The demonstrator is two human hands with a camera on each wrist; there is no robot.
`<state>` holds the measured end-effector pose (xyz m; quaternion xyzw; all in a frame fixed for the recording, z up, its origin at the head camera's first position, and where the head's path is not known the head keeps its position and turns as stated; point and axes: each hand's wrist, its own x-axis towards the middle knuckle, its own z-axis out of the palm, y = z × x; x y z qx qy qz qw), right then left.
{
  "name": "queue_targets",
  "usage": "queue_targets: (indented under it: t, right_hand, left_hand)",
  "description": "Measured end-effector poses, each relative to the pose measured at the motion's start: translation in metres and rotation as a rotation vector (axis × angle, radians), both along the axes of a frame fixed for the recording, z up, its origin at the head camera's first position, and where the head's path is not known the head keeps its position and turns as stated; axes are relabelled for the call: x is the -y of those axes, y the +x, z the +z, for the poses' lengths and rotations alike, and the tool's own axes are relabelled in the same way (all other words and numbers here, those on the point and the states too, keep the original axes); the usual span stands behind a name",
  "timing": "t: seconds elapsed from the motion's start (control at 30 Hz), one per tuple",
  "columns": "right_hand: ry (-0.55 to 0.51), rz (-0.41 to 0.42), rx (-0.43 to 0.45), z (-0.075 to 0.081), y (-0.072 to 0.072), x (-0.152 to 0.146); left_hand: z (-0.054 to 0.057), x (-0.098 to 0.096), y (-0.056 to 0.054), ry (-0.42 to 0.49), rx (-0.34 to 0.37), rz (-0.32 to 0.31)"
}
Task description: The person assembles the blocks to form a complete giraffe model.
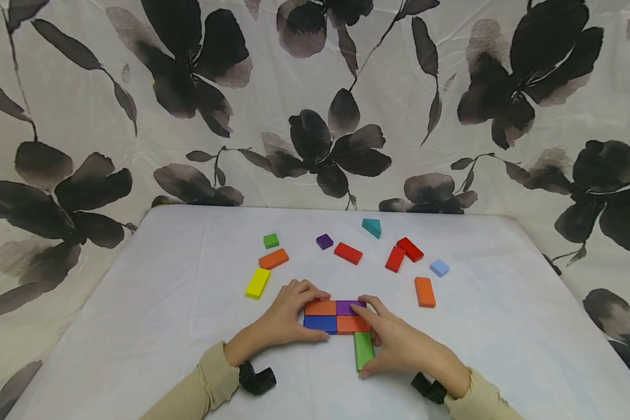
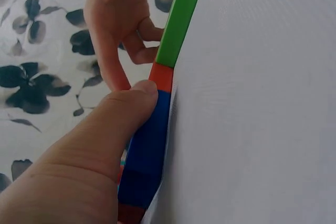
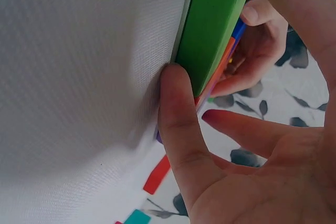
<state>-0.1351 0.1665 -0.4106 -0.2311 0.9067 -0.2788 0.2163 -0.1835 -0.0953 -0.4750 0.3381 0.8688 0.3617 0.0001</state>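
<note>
A flat group of blocks [image 1: 333,321] lies on the white table [image 1: 152,326], between the two hands. The left hand [image 1: 290,316] grips one end, thumb on the near edge of the blue block [image 1: 319,324], fingers at the far edge of the far-left orange block [image 1: 320,308]. The right hand [image 1: 403,344] pinches across the other end, thumb against the green block [image 1: 364,350], a fingertip over the purple block [image 1: 345,308]; green abuts the near-right orange block [image 1: 349,324]. Best done, one judges, with light, even inward pressure, so that seams close flush; a hard push on green could skew the rows. No brand, label or writing is legible on blocks, sleeves [image 1: 209,379] or wrist mounts [image 1: 257,380].
</note>
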Motion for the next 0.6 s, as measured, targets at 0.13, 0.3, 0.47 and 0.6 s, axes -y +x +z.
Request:
queue_targets:
  t: [0.13, 0.3, 0.47, 0.6]
  right_hand:
    - [-0.009, 0.002, 0.003, 0.000, 0.000, -0.001]
    - [-0.017, 0.006, -0.001, 0.000, 0.000, -0.002]
    - [-0.020, 0.009, 0.002, 0.001, 0.000, -0.002]
    - [-0.022, 0.007, 0.009, 0.001, 0.000, -0.001]
  left_hand:
    - [0.000, -0.005, 0.003, -0.031, -0.037, 0.022]
    - [-0.001, -0.013, 0.005, -0.076, -0.019, 0.066]
    - [-0.001, -0.017, 0.006, -0.069, -0.015, 0.091]
    - [0.000, -0.018, 0.006, -0.053, -0.012, 0.094]
